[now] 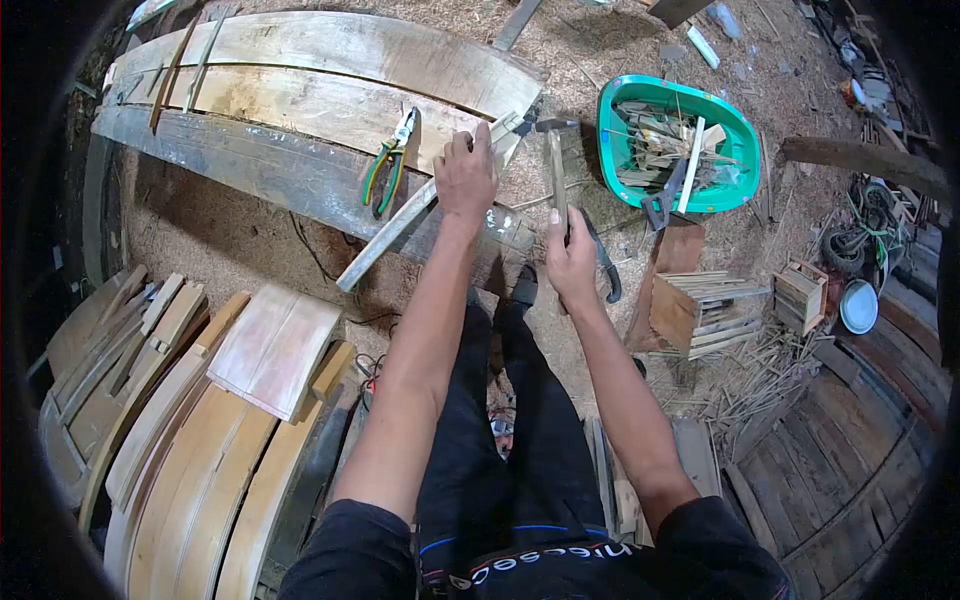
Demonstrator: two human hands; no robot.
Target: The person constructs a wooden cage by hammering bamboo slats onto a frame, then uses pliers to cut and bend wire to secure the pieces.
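Observation:
My left hand (pixel 466 178) is closed around a light wooden strip (pixel 392 232) that slants over the edge of the plank bench (pixel 270 165). In my right hand (pixel 572 258) is the wooden handle of a hammer (pixel 557 165), held upright in view, its dark head close to the strip's far end. Pliers with green and yellow handles (pixel 390 165) lie on the bench, left of my left hand. A dark curved tool (pixel 606 265) shows just beyond my right hand; what it is I cannot make out.
A green tub (pixel 752 130) of wood scraps and a saw (pixel 658 210) stands at the upper right. Slatted wooden crates (pixel 700 315) and loose sticks (pixel 750 385) lie below it. Curved boards (pixel 200 450) are stacked at the lower left. Shavings cover the ground.

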